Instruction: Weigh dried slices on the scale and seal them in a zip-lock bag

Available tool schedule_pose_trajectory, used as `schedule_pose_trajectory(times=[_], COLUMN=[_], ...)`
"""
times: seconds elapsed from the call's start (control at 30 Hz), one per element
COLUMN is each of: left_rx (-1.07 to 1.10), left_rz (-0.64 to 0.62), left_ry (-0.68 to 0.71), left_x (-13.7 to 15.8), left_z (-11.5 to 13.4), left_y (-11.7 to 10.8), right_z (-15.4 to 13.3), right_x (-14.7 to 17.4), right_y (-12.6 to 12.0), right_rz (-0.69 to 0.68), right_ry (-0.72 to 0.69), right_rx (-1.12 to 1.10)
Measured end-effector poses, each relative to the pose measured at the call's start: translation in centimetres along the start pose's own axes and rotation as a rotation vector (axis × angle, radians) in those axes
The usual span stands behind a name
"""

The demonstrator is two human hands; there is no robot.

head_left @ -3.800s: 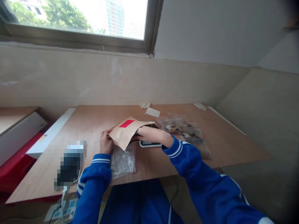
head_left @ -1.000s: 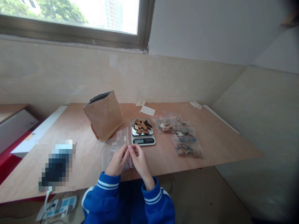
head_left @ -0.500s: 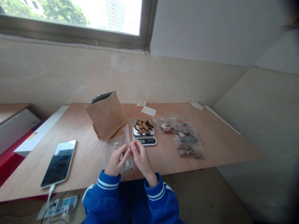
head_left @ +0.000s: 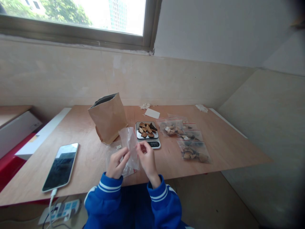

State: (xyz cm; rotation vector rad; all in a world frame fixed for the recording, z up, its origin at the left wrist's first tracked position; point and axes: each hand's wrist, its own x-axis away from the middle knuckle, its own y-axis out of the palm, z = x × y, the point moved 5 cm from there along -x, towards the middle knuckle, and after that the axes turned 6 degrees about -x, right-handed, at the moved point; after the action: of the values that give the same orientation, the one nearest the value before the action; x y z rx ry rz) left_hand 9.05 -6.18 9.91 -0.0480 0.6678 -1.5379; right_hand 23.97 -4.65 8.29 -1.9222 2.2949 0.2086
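Both hands pinch one clear zip bag (head_left: 130, 143); left hand (head_left: 116, 165) at its 7 o'clock, right hand (head_left: 147, 158) at 4; bag upright, long axis 12-to-6; scale (head_left: 148, 135) at 1 o'clock, nearer the right.

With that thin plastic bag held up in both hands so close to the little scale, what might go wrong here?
The left hand and right hand lift an empty plastic bag right beside the scale. A swing could brush the loose dried pieces off it, or press the platform and spoil the reading. The open paper bag stands close behind and might tip if bumped.
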Motion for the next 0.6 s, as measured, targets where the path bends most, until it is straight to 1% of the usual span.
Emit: schedule_pose_trajectory(times=[0.07, 0.1, 0.13, 0.17, 0.23, 0.27, 0.37, 0.4, 0.47, 0.53, 0.6], left_rx=[0.011, 0.011, 0.008, 0.004, -0.001, 0.000, -0.021, -0.030, -0.037, -0.023, 0.011], left_rz=[0.192, 0.280, 0.344, 0.374, 0.373, 0.359, 0.337, 0.321, 0.273, 0.231, 0.199], left_ry=[-0.064, -0.097, -0.123, -0.144, -0.193, -0.222, -0.286, -0.299, -0.325, -0.342, -0.337], left_x=[0.1, 0.1, -0.1, -0.4, -1.6, -2.3, -4.3, -4.8, -5.7, -6.2, -6.5], left_z=[-0.2, -0.3, -0.3, -0.4, -0.7, -1.0, -2.1, -2.6, -3.6, -4.6, -5.4], left_y=[-1.4, -2.1, -2.5, -2.8, -2.5, -2.2, -0.9, -0.4, 0.6, 1.5, 2.3], right_z=[1.0, 1.4, 1.7, 1.9, 2.0, 2.0, 2.4, 2.8, 4.0, 5.1, 5.9], right_x=[-0.7, -1.2, -1.6, -2.1, -3.2, -3.8, -5.7, -6.4, -7.7, -8.7, -9.2], right_y=[-1.4, -2.0, -2.4, -2.6, -2.9, -3.1, -4.4, -4.8, -5.6, -6.1, -6.5], right_rz=[0.118, 0.145, 0.136, 0.094, -0.006, -0.025, 0.037, 0.042, -0.019, -0.118, -0.180], right_ry=[0.020, 0.024, 0.020, 0.003, -0.083, -0.143, -0.294, -0.314, -0.323, -0.323, -0.322], right_rx=[-0.005, -0.008, -0.003, 0.016, 0.125, 0.216, 0.530, 0.611, 0.719, 0.764, 0.767])
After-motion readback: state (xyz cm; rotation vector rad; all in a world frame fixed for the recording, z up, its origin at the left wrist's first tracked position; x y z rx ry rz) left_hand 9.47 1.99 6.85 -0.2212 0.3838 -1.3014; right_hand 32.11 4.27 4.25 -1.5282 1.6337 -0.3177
